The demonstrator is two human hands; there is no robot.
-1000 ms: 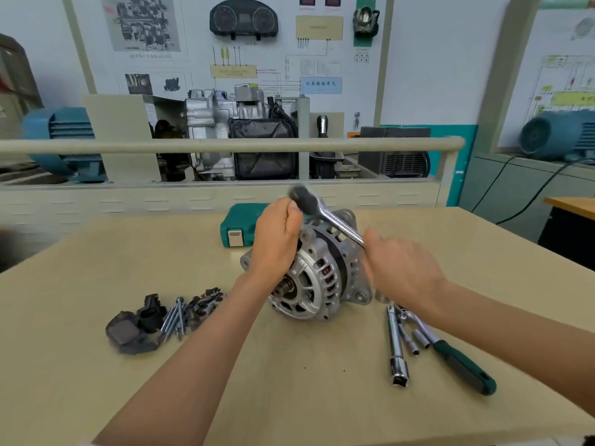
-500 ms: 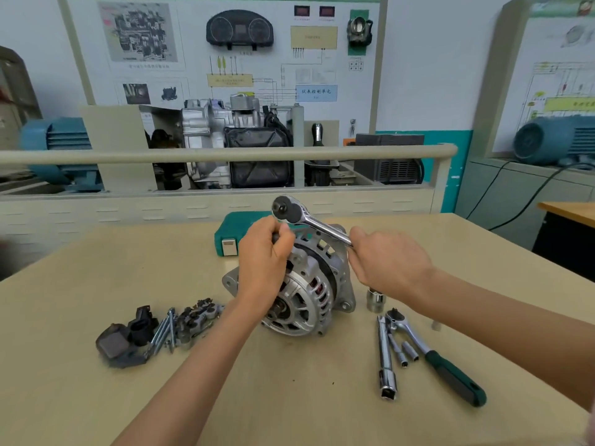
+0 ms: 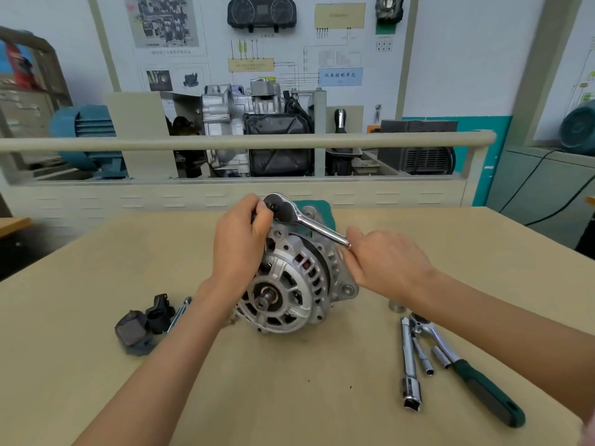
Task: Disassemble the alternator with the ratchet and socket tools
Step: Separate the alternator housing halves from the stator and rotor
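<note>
1. My left hand (image 3: 240, 244) is curled over the top rear edge of the silver cast-aluminium alternator (image 3: 289, 281), fingers bent round the housing just below the ratchet head and thumb up against that head.
2. My right hand (image 3: 384, 263) is closed round the handle end of the chrome ratchet (image 3: 302, 218); only the bare shaft shows in front of my fingers, the grip itself is hidden in my palm.
3. The ratchet runs from my right hand up and leftward to its round head, which sits on top of the alternator beside my left thumb. I cannot tell what socket or fastener lies under the head.
4. The alternator stands on its edge on the beige worktop (image 3: 289, 397) between my two forearms, its vented face and central shaft stub turned toward me.
5. Just below my right wrist a small silver socket (image 3: 396, 306) stands on the worktop.
6. Further toward me from my right hand lie a chrome extension bar (image 3: 409, 365), a second ratchet with a dark green handle (image 3: 470, 371), and two slim sockets between them.
7. Left of my left forearm sits a dark grey plastic cover piece (image 3: 141, 325), with long silver bolts (image 3: 180, 313) touching its right side.
8. Behind the alternator, beyond both hands, a teal case (image 3: 322, 214) peeks out.
</note>
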